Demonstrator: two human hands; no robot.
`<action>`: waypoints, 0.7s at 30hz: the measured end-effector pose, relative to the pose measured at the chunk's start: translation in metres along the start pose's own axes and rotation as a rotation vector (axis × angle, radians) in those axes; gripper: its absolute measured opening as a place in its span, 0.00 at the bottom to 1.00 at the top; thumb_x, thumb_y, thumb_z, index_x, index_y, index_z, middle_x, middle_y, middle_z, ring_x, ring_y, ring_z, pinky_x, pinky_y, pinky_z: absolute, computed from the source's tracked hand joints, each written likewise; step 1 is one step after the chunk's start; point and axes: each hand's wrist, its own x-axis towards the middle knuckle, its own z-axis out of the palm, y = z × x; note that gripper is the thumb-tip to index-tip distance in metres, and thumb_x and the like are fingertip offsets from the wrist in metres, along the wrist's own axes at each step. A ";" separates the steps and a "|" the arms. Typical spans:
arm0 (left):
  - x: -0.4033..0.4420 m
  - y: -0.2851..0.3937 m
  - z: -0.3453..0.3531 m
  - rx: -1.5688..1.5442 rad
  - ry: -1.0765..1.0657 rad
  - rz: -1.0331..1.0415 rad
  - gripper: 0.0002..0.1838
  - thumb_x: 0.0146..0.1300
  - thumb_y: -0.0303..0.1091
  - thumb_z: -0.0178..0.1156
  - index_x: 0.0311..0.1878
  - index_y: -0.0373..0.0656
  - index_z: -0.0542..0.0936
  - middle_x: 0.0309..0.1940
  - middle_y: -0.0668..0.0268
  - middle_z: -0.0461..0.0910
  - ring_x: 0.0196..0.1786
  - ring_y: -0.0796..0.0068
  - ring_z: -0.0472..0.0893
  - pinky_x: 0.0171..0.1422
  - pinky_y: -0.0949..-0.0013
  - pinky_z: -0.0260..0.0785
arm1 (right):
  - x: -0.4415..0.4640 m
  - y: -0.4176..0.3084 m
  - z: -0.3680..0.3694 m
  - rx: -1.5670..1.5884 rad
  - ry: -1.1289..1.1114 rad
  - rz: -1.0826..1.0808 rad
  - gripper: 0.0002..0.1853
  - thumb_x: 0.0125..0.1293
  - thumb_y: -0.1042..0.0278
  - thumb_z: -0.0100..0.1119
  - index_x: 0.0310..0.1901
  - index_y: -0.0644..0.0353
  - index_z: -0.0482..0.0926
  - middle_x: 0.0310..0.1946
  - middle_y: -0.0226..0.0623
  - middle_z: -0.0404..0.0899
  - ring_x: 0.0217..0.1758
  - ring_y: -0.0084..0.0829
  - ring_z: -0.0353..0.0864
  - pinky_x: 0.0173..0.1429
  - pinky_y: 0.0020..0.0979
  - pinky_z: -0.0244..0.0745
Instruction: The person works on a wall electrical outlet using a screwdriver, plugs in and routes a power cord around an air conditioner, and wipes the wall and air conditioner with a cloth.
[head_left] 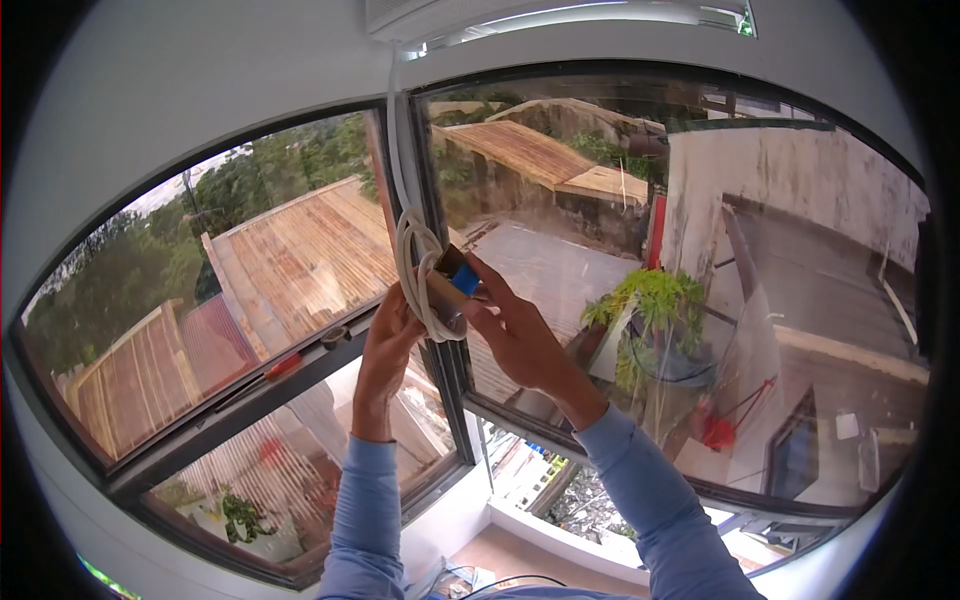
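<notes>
Both hands are raised in front of the window's upright frame. My left hand [388, 345], fingers bent, is closed on the coiled white cable [408, 260] and the lower side of a small box-like piece [445, 292]. The piece is brownish with a blue part [465, 279]. My right hand [515, 335] has its fingers pressed to the blue part from the right. From the coil, the cable runs up along the frame toward a white unit at the top. What the piece is, I cannot make out.
A red-handled tool [283, 367] and a small roll [335, 338] lie on the left window's crossbar [230, 418]. Glass panes [560, 250] stand on both sides. The white unit [400, 18] hangs above. Cables and small items lie below at the bottom centre.
</notes>
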 end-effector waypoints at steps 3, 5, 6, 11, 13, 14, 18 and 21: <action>0.011 -0.002 -0.005 0.116 -0.075 0.005 0.35 0.67 0.27 0.68 0.75 0.35 0.66 0.64 0.60 0.74 0.66 0.70 0.76 0.64 0.66 0.77 | -0.002 -0.003 0.010 -0.224 0.107 -0.074 0.47 0.68 0.48 0.69 0.78 0.66 0.57 0.52 0.52 0.82 0.58 0.48 0.84 0.60 0.42 0.80; 0.017 0.003 0.000 0.205 -0.047 -0.012 0.35 0.63 0.27 0.71 0.72 0.34 0.68 0.62 0.60 0.75 0.65 0.70 0.76 0.63 0.66 0.77 | -0.004 -0.008 0.018 -0.321 0.209 -0.091 0.46 0.68 0.48 0.68 0.77 0.67 0.58 0.52 0.52 0.82 0.58 0.48 0.84 0.60 0.43 0.80; 0.020 0.004 0.002 0.250 -0.033 -0.018 0.36 0.62 0.28 0.73 0.71 0.33 0.70 0.61 0.60 0.76 0.65 0.70 0.77 0.63 0.66 0.76 | -0.004 -0.008 0.019 -0.290 0.249 -0.075 0.45 0.68 0.48 0.68 0.76 0.67 0.59 0.52 0.53 0.81 0.58 0.48 0.84 0.60 0.44 0.80; 0.023 -0.003 0.010 0.533 0.129 0.044 0.34 0.57 0.33 0.77 0.65 0.33 0.74 0.55 0.56 0.79 0.59 0.70 0.80 0.57 0.66 0.77 | 0.001 0.005 0.018 -0.375 0.301 -0.158 0.31 0.70 0.55 0.64 0.66 0.68 0.68 0.50 0.55 0.80 0.54 0.52 0.83 0.57 0.46 0.81; 0.019 0.002 0.014 0.568 0.152 -0.015 0.34 0.56 0.33 0.78 0.64 0.33 0.75 0.54 0.55 0.80 0.57 0.70 0.81 0.56 0.66 0.78 | 0.003 0.006 0.015 -0.555 0.319 -0.211 0.24 0.70 0.59 0.62 0.60 0.67 0.71 0.50 0.56 0.80 0.49 0.54 0.84 0.53 0.48 0.81; 0.017 0.007 0.017 0.621 0.154 -0.052 0.34 0.56 0.32 0.78 0.63 0.33 0.75 0.53 0.55 0.80 0.56 0.70 0.82 0.55 0.66 0.78 | 0.004 0.009 0.016 -0.569 0.342 -0.218 0.22 0.71 0.60 0.61 0.59 0.67 0.71 0.49 0.55 0.80 0.47 0.55 0.84 0.51 0.49 0.81; 0.013 0.009 0.014 0.733 0.147 -0.076 0.33 0.57 0.33 0.78 0.64 0.35 0.74 0.55 0.55 0.80 0.56 0.67 0.82 0.56 0.64 0.79 | 0.010 0.016 0.011 -0.601 0.394 -0.184 0.16 0.72 0.64 0.57 0.55 0.66 0.73 0.46 0.54 0.81 0.39 0.58 0.84 0.44 0.51 0.82; -0.001 0.019 0.003 0.574 0.092 0.043 0.34 0.60 0.37 0.76 0.66 0.35 0.72 0.56 0.55 0.79 0.56 0.64 0.83 0.57 0.64 0.80 | 0.020 0.034 -0.001 -0.391 0.408 -0.031 0.13 0.75 0.65 0.53 0.53 0.66 0.76 0.43 0.46 0.83 0.35 0.45 0.86 0.37 0.43 0.82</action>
